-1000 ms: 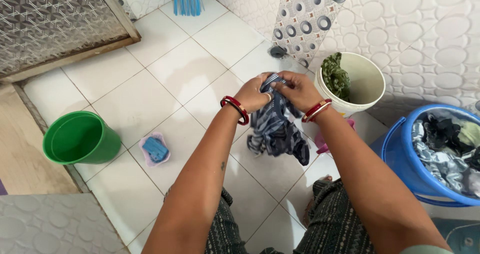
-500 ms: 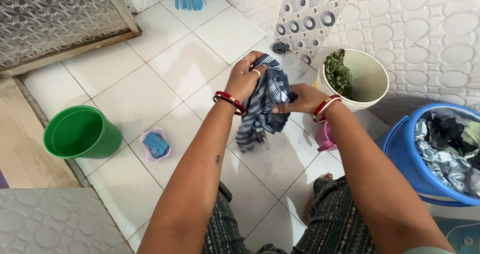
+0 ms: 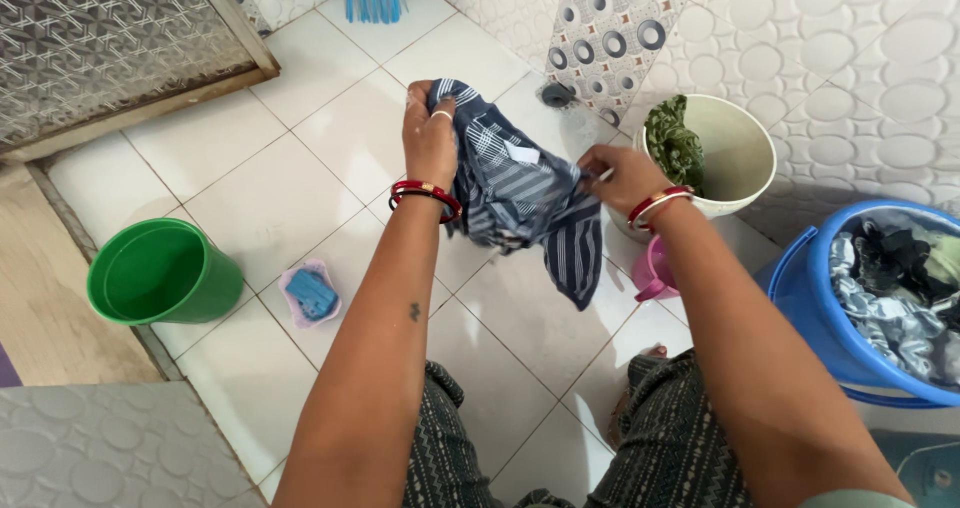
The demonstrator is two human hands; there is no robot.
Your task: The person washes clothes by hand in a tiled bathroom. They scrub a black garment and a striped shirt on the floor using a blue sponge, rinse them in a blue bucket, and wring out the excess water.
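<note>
**Striped cloth held open between two hands**

The left hand (image 3: 428,133) is closed on the upper edge of a dark blue striped garment (image 3: 520,193), fingers wrapped over the fabric with a ring showing. The right hand (image 3: 615,173) pinches the opposite edge, lower and toward the cream bucket (image 3: 735,158). The garment hangs in the air between them, above the white tiled floor (image 3: 300,183), its lower end drooping past the right wrist.

It looks soft and limp, folding wherever it is unsupported; if wet, as the setting suggests, it would likely be heavier and clingy. Edges and corners give the surest hold, since the middle only bunches.

A green cloth (image 3: 675,143) lies in the cream bucket. A blue tub (image 3: 800,308) at the right is full of clothes, a green bucket (image 3: 165,278) stands at the left, and a pink soap dish (image 3: 310,296) lies near it.
</note>
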